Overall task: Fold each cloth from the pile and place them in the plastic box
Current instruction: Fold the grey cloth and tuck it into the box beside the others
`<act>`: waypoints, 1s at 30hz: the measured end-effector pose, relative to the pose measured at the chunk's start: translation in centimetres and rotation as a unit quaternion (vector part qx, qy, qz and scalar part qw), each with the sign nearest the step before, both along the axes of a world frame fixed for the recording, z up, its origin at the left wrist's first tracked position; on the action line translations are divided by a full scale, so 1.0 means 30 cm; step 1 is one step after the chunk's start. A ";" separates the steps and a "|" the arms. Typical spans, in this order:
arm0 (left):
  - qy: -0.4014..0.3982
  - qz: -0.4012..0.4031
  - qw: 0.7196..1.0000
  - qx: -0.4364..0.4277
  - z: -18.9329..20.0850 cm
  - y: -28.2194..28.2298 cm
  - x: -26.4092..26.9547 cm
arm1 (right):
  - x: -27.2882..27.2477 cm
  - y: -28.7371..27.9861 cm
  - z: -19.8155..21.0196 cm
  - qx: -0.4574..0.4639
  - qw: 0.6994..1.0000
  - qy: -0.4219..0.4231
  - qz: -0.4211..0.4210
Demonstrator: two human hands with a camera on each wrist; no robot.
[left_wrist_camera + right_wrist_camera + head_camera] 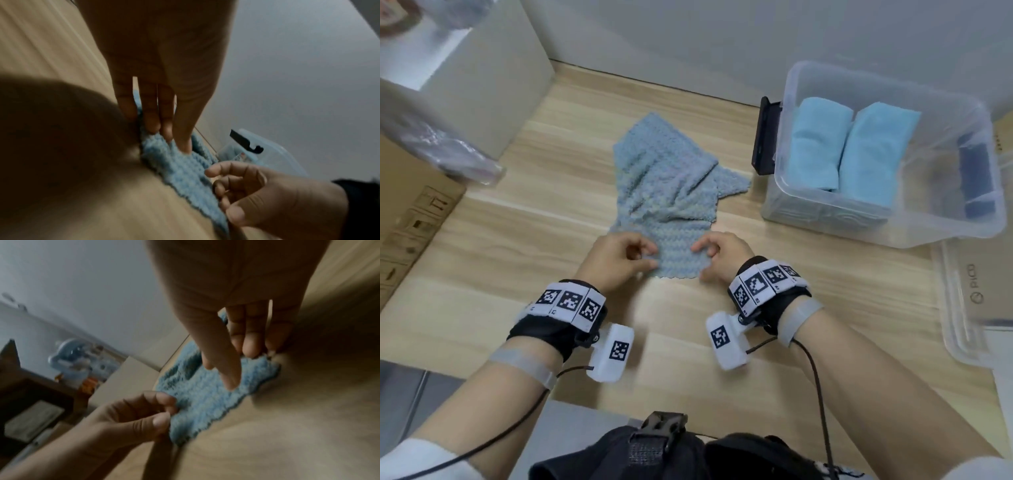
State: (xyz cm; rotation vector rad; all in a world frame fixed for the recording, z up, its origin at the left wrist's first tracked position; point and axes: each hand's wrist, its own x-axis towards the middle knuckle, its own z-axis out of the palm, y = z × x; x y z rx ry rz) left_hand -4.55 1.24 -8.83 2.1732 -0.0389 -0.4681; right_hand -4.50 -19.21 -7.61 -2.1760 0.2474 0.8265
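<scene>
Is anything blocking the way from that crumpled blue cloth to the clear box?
Nothing visible. Bare wooden table separates the textured blue cloth from the clear plastic box, which is open-topped with free space beside two folded light-blue cloths.

Nubbly knit cloth (671, 192) on matt wood-grain table (534, 205).

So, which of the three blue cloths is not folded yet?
The textured cloth lying crumpled on the table, its near edge pinched by both hands. The two smooth cloths are already folded in the box.
</scene>
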 end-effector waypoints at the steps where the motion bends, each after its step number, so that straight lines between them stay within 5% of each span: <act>1: 0.000 -0.044 0.999 0.021 -0.010 0.004 -0.002 | -0.003 0.007 -0.008 -0.028 0.999 -0.003 0.037; 5: -0.027 -0.131 0.985 0.113 -0.030 -0.007 -0.002 | -0.009 0.015 -0.026 -0.082 0.992 -0.055 0.077; 10: -0.037 -0.078 0.982 0.167 -0.028 -0.063 -0.020 | -0.004 0.022 -0.017 -0.087 0.991 -0.079 0.068; 14: -0.076 -0.037 0.978 0.193 -0.009 -0.097 -0.030 | -0.009 0.000 0.057 0.012 0.994 -0.103 0.047; 25: -0.208 0.150 0.963 0.085 0.190 -0.105 -0.013 | -0.086 -0.146 0.360 0.265 0.937 -0.217 -0.073; 30: -0.208 0.200 0.957 0.010 0.310 -0.175 -0.057 | -0.166 -0.227 0.504 0.334 0.870 -0.317 -0.174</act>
